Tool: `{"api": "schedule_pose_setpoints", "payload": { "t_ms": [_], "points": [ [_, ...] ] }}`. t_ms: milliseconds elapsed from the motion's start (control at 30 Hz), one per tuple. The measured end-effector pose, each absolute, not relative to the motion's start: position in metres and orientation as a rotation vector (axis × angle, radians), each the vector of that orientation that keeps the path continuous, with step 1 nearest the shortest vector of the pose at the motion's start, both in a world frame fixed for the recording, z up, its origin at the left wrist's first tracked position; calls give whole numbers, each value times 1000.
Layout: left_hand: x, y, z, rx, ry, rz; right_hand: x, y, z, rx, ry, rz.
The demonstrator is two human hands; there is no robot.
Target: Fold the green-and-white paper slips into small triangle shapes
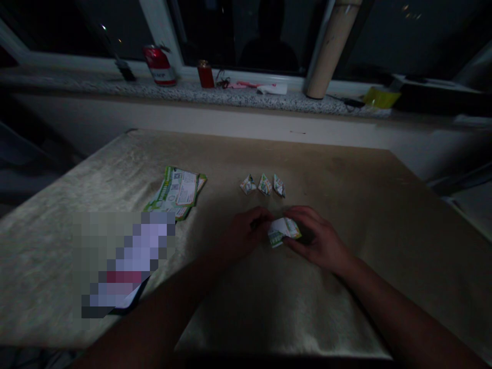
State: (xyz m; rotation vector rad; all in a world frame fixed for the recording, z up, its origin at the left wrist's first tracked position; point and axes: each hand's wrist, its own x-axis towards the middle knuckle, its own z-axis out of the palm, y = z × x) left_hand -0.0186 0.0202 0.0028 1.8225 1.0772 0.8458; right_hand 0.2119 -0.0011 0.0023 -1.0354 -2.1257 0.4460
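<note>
right hand [324, 240]: pinching paper [282, 226], just below frame centre | left hand [247, 229]: at paper's left edge, grip unclear | three folded papers [265, 185] above

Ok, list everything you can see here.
Folded paper: 1, white and green, between hands
Folded pieces: 3, white and green, in a row beyond
Printed sheets: count unclear, green and white, table's left
Pixelated device: 1, dark-edged, nearer than the sheets
Table: 1, beige-brown, under these
Can: 1, red and silver, sill's left
Container: 1, red, right of can
Pink items: count unclear, mid-sill
White item: 1, beside them
Tube: 1, tan, sill's right
Yellow item: 1, sill's far right
Dark items: count unclear, along the sill
Sill: 1, speckled grey, beyond the table
Windows: several panes, dark, above it
Left hand: 1, at the paper's left
Right hand: 1, fingers on its right
</note>
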Motion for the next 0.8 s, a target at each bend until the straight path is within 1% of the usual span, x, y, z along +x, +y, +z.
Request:
{"api": "schedule_pose_setpoints", "payload": {
  "t_ms": [533, 800],
  "points": [
    [-16, 20, 6, 2154, 1152, 597, 210, 0, 2, -991, -2126, 462],
    [-16, 17, 5, 2304, 1154, 585, 215, 1, 7, -1060, -2251, 444]
  ]
}}
